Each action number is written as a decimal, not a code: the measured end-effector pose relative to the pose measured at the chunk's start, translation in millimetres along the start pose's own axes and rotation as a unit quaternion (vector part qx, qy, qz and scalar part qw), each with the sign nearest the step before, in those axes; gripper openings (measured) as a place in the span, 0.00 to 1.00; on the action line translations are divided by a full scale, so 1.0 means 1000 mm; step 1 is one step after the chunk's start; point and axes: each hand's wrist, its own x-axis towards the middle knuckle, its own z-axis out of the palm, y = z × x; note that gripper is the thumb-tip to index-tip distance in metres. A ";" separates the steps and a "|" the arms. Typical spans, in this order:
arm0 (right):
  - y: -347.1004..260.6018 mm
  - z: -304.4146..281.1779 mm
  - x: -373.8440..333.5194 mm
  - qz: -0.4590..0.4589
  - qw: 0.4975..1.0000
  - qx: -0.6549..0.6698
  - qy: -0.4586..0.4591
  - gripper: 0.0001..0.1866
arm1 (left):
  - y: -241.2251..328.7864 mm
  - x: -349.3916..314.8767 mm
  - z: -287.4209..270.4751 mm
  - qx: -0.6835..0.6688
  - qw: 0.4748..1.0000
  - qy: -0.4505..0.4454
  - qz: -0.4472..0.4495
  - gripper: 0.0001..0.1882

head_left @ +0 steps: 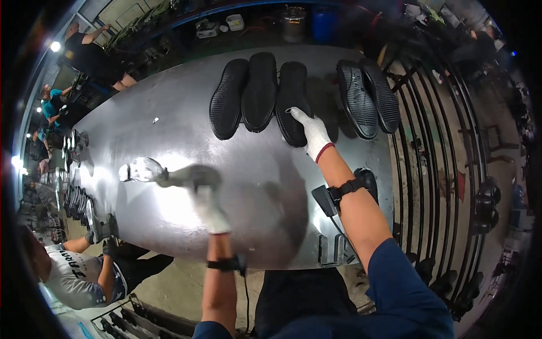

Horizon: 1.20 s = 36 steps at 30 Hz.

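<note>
My right hand (315, 135), in a white glove with a red cuff, grips the near end of a black shoe (292, 85) lying sole up, thumb across the sole. Two more black shoes, a middle one (260, 90) and an outer one (229, 99), lie sole up to its left. To its right rests a pair with ribbed soles (357, 101). My left hand (210, 210), gloved and smeared by motion, is closed around a blurred dark, elongated object (195, 176). At this object's left end is a shiny, clear-looking part (144, 169); its kind I cannot make out.
Everything lies on a grey metal table (248, 203). A dark rounded thing (367, 182) and a metal bracket (332, 248) are near its right edge. A rack of dark rails (435, 152) stands at right. A co-worker (84, 271) is at lower left; others stand farther back.
</note>
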 end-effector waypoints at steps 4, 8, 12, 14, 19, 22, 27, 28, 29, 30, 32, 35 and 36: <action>0.011 -0.069 0.004 -0.011 1.000 -0.002 -0.012 0.27 | 0.014 -0.141 0.100 0.193 0.900 -0.389 -0.036 0.31; -0.003 -0.130 -0.115 0.087 0.990 -0.097 -0.054 0.29 | 0.003 -0.160 0.154 0.129 0.922 -0.317 -0.182 0.35; 0.054 -0.203 -0.229 0.113 0.987 -0.015 -0.112 0.39 | -0.082 -0.147 0.167 0.075 0.930 -0.309 -0.183 0.21; 0.070 -0.229 -0.278 0.119 0.987 -0.052 -0.090 0.44 | -0.104 -0.168 0.164 0.116 0.885 -0.426 -0.150 0.11; 0.122 -0.255 -0.365 0.078 0.992 -0.100 -0.022 0.47 | -0.091 -0.228 0.148 0.222 0.810 -0.542 -0.020 0.15; 0.082 -0.221 -0.358 0.033 0.953 -0.301 0.022 0.55 | -0.097 -0.232 0.139 0.327 0.771 -0.540 0.082 0.23; 0.049 -0.118 -0.290 -0.159 0.776 -0.603 0.091 0.43 | -0.111 -0.203 0.140 0.378 0.787 -0.480 0.086 0.17; 0.058 -0.137 -0.289 -0.215 0.730 -0.636 0.127 0.37 | -0.096 -0.233 0.152 0.219 0.846 -0.480 -0.075 0.16; 0.061 -0.159 -0.299 -0.231 0.750 -0.603 0.142 0.38 | -0.067 -0.261 0.163 0.057 0.857 -0.453 -0.241 0.15; 0.063 -0.159 -0.313 -0.292 0.767 -0.551 0.148 0.38 | -0.047 -0.257 0.147 0.049 0.894 -0.405 -0.184 0.18; 0.078 -0.189 -0.350 -0.365 0.779 -0.488 0.148 0.41 | 0.048 -0.291 0.141 -0.016 0.904 -0.373 -0.211 0.18; 0.106 -0.223 -0.425 -0.435 0.785 -0.439 0.048 0.32 | 0.060 -0.324 0.072 -0.006 0.894 -0.446 0.043 0.18; 0.119 -0.255 -0.443 -0.448 0.761 -0.470 0.007 0.32 | 0.068 -0.333 0.059 -0.024 0.836 -0.548 0.033 0.22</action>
